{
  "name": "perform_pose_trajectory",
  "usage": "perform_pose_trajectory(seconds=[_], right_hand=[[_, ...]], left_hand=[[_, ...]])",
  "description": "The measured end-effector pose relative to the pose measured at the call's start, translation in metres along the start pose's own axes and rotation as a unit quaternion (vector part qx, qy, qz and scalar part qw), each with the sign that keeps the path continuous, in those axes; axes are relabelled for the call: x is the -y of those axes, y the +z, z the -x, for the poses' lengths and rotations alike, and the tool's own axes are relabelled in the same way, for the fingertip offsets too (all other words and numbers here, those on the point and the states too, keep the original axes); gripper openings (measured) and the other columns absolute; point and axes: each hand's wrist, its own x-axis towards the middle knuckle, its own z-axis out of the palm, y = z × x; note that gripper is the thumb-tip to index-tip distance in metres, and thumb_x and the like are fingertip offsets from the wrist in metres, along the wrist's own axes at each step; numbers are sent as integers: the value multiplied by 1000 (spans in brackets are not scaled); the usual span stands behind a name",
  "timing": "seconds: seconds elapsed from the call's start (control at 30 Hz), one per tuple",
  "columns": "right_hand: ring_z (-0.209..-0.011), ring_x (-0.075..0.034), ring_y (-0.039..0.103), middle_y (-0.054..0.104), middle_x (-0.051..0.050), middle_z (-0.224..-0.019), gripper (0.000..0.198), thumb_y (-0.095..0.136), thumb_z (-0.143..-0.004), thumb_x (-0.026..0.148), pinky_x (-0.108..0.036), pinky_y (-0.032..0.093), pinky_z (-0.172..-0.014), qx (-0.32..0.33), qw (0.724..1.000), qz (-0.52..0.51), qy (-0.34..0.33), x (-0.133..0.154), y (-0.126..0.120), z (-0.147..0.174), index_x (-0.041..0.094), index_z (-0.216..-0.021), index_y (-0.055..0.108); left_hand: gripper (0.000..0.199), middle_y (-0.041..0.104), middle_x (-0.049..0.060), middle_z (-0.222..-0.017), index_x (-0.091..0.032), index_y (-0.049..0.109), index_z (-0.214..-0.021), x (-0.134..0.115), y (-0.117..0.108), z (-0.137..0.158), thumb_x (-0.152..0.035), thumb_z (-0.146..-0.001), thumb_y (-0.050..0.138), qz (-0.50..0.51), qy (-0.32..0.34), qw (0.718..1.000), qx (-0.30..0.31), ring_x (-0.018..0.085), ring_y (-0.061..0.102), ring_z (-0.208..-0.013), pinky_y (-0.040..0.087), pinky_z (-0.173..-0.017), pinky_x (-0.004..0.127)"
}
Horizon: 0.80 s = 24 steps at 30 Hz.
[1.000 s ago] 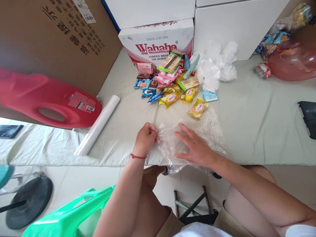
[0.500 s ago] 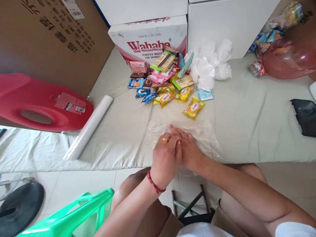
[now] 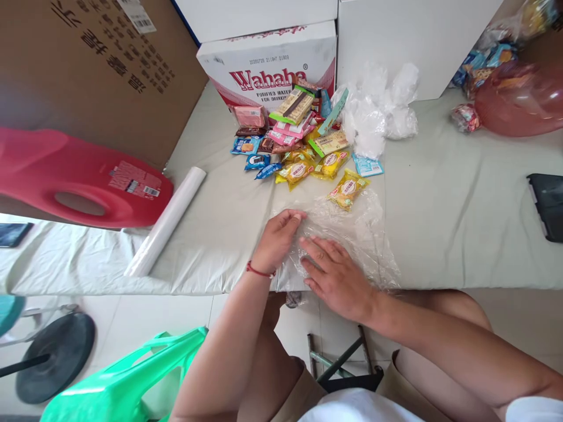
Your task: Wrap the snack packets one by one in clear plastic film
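Note:
Crinkled clear plastic film [image 3: 369, 240] lies spread at the table's front edge, part of it hanging over. My left hand [image 3: 279, 237], with a red cord at the wrist, pinches the film's left side between thumb and fingers. To its right, my right hand [image 3: 336, 275] is open, fingers stretched out over the film. A yellow-wrapped snack [image 3: 349, 190] rests at the film's far edge. Behind it, several packaged snacks [image 3: 292, 138] are heaped, yellow, pink, blue and green.
A Wahaha carton [image 3: 268, 64] backs the snack heap, with crumpled white plastic bags [image 3: 373, 111] beside it. Leftward are a white roll [image 3: 167, 223] and a red jug [image 3: 88, 181]. A red balloon [image 3: 519, 102] and black phone [image 3: 548, 205] are rightward; a green stool [image 3: 118, 375] stands below.
My hands, stacked together before, have come apart. The left has moved left and pinches the film; the right has drawn back toward me and opened. The film reaches farther, to the nearest yellow snack.

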Motion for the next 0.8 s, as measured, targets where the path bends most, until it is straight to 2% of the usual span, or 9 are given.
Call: perform_pose_trajectory(seconds=[0.1, 0.27, 0.33, 0.4, 0.47, 0.53, 0.63, 0.7, 0.8], right_hand=[[-152, -31, 36, 50, -15, -157, 41, 51, -104, 34, -57, 32, -124, 40, 997, -3, -62, 8, 7, 9, 14, -139, 61], [-150, -26, 40, 49, -13, -159, 55, 57, -102, 40, -51, 26, -128, 88, 985, -26, -149, 11, 20, 10, 9, -148, 52], [-145, -26, 46, 58, -11, -152, 54, 59, -101, 42, -51, 27, -127, 93, 980, -57, -167, 10, 18, 6, 12, -145, 56], [-130, -25, 60, 72, -9, -132, 40, 58, -101, 42, -47, 40, -118, 87, 975, -100, -179, 9, 9, 3, 16, -131, 67], [-103, -22, 71, 80, -6, -103, 30, 51, -104, 38, -39, 53, -98, 69, 976, -136, -156, 4, -3, 0, 20, -107, 75], [-83, -19, 71, 78, -5, -85, 34, 44, -106, 32, -35, 56, -83, 23, 986, -145, -82, -5, -17, -1, 21, -94, 75], [-98, -23, 72, 79, -10, -106, 31, 45, -104, 26, -40, 57, -92, -45, 993, -102, 31, -29, -31, 2, 19, -112, 74], [-113, -26, 70, 76, -11, -122, 32, 47, -102, 23, -46, 56, -99, -41, 994, -82, 52, -48, -39, 8, 20, -119, 74], [-111, -23, 72, 76, -8, -122, 33, 47, -102, 23, -43, 59, -97, -41, 992, -91, 78, -77, -58, 15, 24, -120, 75]], left_hand=[[30, 74, 7, -111, -17, 70, -100, -6, -7, -4, -42, -83, 66, 55, -32, 998, 22, 21, 63, -105, 46, -98, 33], [30, 74, 7, -105, -16, 69, -105, -3, 13, -1, -36, -84, 61, 13, -41, 998, -37, 21, 65, -98, 50, -94, 36], [28, 73, 9, -112, -17, 69, -109, 3, 28, 2, -31, -88, 56, -61, 7, 996, -61, 25, 66, -109, 49, -102, 41], [28, 70, 12, -124, -17, 70, -111, 9, 42, 2, -25, -90, 53, -165, 91, 980, -65, 28, 60, -125, 44, -112, 45], [28, 68, 14, -130, -17, 71, -112, 13, 51, 1, -22, -93, 50, -260, 166, 950, -58, 28, 56, -130, 41, -116, 48], [30, 70, 15, -128, -16, 72, -112, 17, 55, -1, -22, -97, 47, -333, 194, 921, -57, 30, 57, -127, 43, -113, 50], [35, 66, 16, -137, -16, 71, -123, 20, 55, 1, -26, -100, 47, -430, 189, 880, -72, 36, 52, -134, 40, -112, 57], [42, 55, 16, -153, -19, 63, -139, 22, 52, 4, -32, -102, 46, -477, 195, 854, -69, 38, 40, -147, 28, -119, 64], [52, 41, 13, -165, -24, 49, -153, 23, 50, 10, -40, -104, 41, -509, 192, 838, -41, 38, 28, -155, 13, -123, 70]])
